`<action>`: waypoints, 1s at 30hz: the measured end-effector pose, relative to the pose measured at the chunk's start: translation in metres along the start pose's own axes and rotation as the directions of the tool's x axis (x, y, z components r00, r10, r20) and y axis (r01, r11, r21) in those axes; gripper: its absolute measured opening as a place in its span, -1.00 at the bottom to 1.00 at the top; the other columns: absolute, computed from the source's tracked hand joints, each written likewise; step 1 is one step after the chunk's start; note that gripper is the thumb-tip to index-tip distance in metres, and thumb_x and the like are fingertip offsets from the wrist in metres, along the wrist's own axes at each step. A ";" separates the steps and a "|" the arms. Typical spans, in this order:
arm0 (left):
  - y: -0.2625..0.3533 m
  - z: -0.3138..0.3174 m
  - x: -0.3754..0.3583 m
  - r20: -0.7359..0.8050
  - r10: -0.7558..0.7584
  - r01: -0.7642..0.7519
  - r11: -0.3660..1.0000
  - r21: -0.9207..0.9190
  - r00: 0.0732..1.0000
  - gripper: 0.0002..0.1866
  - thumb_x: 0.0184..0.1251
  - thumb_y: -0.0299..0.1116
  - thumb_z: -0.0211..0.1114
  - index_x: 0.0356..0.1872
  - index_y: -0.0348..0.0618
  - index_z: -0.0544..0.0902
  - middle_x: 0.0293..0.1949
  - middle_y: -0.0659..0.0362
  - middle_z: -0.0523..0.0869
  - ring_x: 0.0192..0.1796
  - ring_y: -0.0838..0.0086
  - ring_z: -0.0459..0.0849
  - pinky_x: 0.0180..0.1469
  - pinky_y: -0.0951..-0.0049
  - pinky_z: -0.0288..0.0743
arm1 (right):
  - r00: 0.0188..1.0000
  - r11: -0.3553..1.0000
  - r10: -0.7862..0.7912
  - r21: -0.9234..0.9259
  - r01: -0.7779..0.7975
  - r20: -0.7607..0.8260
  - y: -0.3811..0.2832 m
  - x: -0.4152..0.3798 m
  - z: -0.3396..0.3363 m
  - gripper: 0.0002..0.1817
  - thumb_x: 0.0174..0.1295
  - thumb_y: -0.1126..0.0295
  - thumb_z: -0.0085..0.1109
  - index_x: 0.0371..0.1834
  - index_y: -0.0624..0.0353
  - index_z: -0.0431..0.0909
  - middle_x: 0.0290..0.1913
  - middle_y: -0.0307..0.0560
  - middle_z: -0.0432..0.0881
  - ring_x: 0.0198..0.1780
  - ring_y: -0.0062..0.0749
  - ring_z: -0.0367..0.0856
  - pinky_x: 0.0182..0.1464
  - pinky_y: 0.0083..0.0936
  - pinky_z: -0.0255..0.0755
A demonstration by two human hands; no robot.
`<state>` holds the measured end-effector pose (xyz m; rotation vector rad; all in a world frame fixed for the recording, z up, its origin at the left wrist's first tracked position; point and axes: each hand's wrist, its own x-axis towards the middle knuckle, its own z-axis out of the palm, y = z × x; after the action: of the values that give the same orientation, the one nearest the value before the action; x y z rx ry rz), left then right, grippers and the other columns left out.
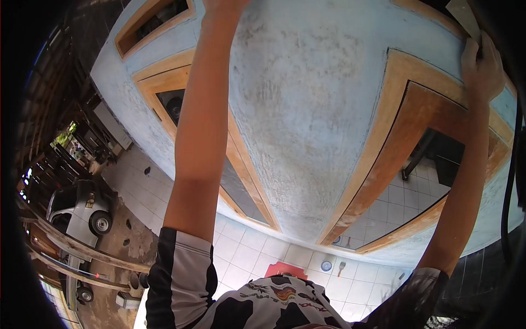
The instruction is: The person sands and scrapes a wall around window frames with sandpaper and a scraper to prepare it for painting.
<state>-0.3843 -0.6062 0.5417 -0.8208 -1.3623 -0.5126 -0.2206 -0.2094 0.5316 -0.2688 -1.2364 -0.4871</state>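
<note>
Both arms reach up toward a pale blue, stained wall [307, 98]. My right hand [483, 68], at the upper right, is closed on a flat, light-coloured blade-like tool [463, 17], beside the top of a wooden window frame [422, 68]. At the top edge of the view my left hand [226, 4] is mostly cut off, so its fingers are hidden. It is up against the wall, above another wooden frame [164, 71].
White floor tiles [241, 257] lie below, with a red object [286, 270], a blue round item [326, 266] and a brush [341, 268]. Wooden rails [93, 255] and a parked vehicle [82, 211] are at the left. A dark cable [510, 181] hangs at the right.
</note>
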 end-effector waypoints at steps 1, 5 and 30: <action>0.000 0.003 0.002 -0.009 0.007 -0.007 1.000 -0.017 1.000 -0.44 0.47 -0.58 0.09 0.49 -0.13 0.45 0.55 -0.19 0.34 0.60 -0.23 0.18 0.62 -0.02 0.08 | 1.000 1.000 0.000 -0.005 0.000 -0.006 0.000 0.001 -0.001 -0.55 0.39 0.02 0.10 0.15 -0.02 0.76 0.06 -0.05 0.81 0.05 -0.09 0.79 0.08 -0.24 0.64; 0.007 0.001 -0.004 -0.041 0.022 -0.024 0.999 -0.043 0.999 -0.43 0.49 -0.56 0.09 0.50 -0.01 0.46 0.54 -0.16 0.37 0.60 -0.17 0.23 0.61 0.02 0.13 | 1.000 1.000 -0.023 -0.015 0.023 0.010 0.003 0.001 0.001 -0.54 0.38 0.02 0.08 0.14 0.01 0.76 0.05 -0.09 0.81 0.03 -0.12 0.80 0.06 -0.23 0.65; -0.003 -0.003 -0.029 -0.044 -0.149 0.151 0.987 0.049 0.988 -0.31 0.45 -0.48 0.09 0.61 -0.29 0.22 0.63 -0.09 0.23 0.65 -0.05 0.16 0.62 -0.21 0.00 | 0.999 0.999 0.009 0.050 -0.011 0.051 -0.008 0.002 -0.013 -0.54 0.31 0.21 0.13 0.15 0.26 0.71 0.05 0.18 0.77 0.03 0.09 0.76 0.06 -0.16 0.62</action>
<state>-0.3893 -0.6141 0.5137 -0.6651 -1.4012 -0.6057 -0.2130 -0.2231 0.5292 -0.2462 -1.2944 -0.4426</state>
